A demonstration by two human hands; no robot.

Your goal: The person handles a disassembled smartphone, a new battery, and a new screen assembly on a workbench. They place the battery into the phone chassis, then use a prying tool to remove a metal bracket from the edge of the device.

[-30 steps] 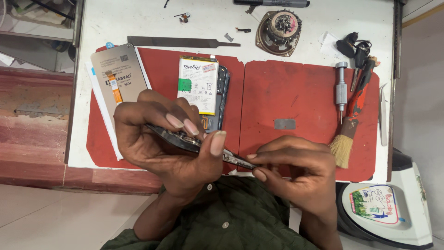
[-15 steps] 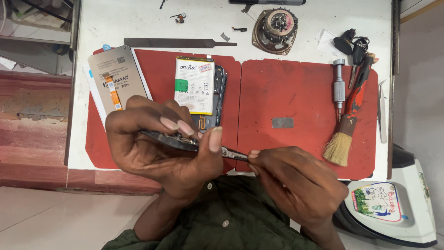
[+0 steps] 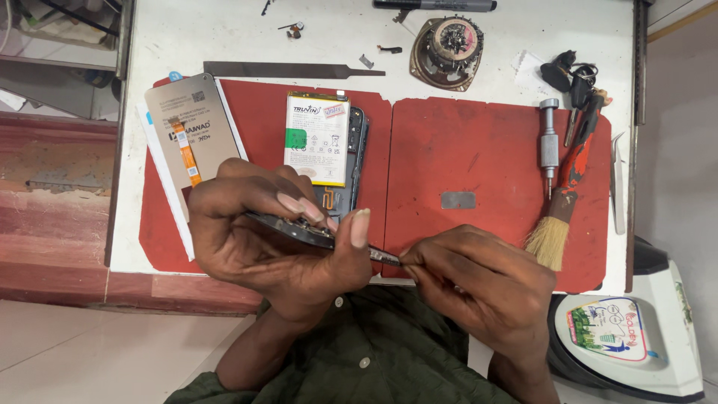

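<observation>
Left hand (image 3: 262,239) is raised over the near edge of the bench (image 3: 224,37), palm turned up and inward, wrist bent back toward the body. Its fingers (image 3: 299,206) curl over the top of a thin dark phone part (image 3: 288,227), thumb pressed against the part's near end; the part is clamped edge-on, tilted down to the right. Whether it is a frame or a circuit board, cannot tell.

Right hand (image 3: 479,280) sits lower and right of the left, knuckles up, fingers bunched tight in a pinch around a slim metal tool (image 3: 385,258). The tool tip points left and meets the dark part just under the left thumb. The hands are just beside each other, joined by the tool.

On the bench:
- Red rubber work mat (image 3: 464,150) under both hands.
- Open dark phone body with a white rectangular battery (image 3: 318,138) at mat centre, just beyond the left hand.
- Grey phone back panel with an orange flex strip (image 3: 191,127) near the left edge.
- Long flat metal file (image 3: 292,70) along the far side.
- Round speaker driver (image 3: 447,41) near the far edge.
- Silver screwdriver (image 3: 550,142) and a red-handled bristle brush (image 3: 565,198) by the right edge.
</observation>
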